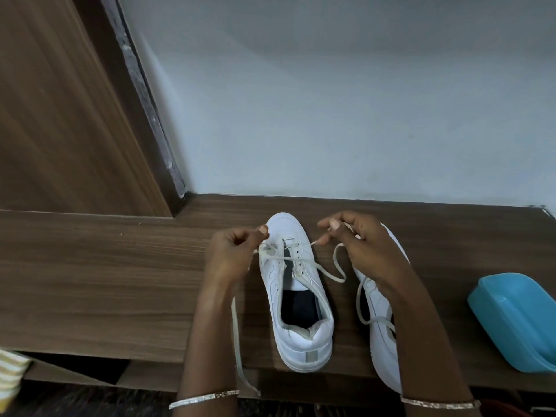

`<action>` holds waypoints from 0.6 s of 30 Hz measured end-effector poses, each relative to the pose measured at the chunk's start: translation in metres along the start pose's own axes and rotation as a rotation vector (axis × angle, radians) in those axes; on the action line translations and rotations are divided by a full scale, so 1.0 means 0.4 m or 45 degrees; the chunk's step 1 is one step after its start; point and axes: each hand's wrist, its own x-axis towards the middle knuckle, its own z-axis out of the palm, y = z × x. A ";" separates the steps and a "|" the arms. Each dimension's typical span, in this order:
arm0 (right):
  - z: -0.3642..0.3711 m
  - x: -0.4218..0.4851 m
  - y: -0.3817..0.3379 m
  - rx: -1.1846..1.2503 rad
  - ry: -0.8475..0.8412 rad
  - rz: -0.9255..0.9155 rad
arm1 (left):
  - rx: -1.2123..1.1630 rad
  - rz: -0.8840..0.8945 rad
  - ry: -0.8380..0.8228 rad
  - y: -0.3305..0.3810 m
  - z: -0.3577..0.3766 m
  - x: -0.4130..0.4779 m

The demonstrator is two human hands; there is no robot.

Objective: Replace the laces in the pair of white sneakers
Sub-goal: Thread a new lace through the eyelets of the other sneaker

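Surroundings: we see a brown wood-grain tabletop [105,281] running along a pale blue-grey wall [331,100]. A brown wooden door panel [60,115] stands at its left end, and a yellow-and-white striped cloth [12,374] shows at the lower left edge.
In the way: our right hand [358,245] and its forearm cover most of a second white sneaker [382,341]. That sneaker's own loose lace [358,302] loops out beside the forearm.
Sneaker: a white low-top sneaker [301,332] stands upright on the tabletop between our left hand [231,254] and right hand, toe to the wall, heel at the front edge.
Lace: a flat white lace [236,341] crosses the forward eyelets. One end trails from the left hand over the tabletop's front edge; the other loops on the tabletop between the two sneakers.
Left hand: fingers curled in, thumb and forefinger pinching the flat white lace at the left eyelet row.
Right hand: thumb and forefinger pinching the lace's tip just right of the toe, other fingers loosely bent.
Wrists: thin left bangle [204,398]; thin right bangle [439,404].
Container: a turquoise plastic tub [493,332] lies tilted at the right end, apart from the sneakers and cut off by the frame. The part of its hollow we see is bare plastic.
Sneaker opening: a dark insole lines the inside.
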 end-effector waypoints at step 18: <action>0.076 -0.026 -0.086 0.436 -0.560 -0.146 | -0.590 0.092 -0.280 0.126 -0.023 -0.060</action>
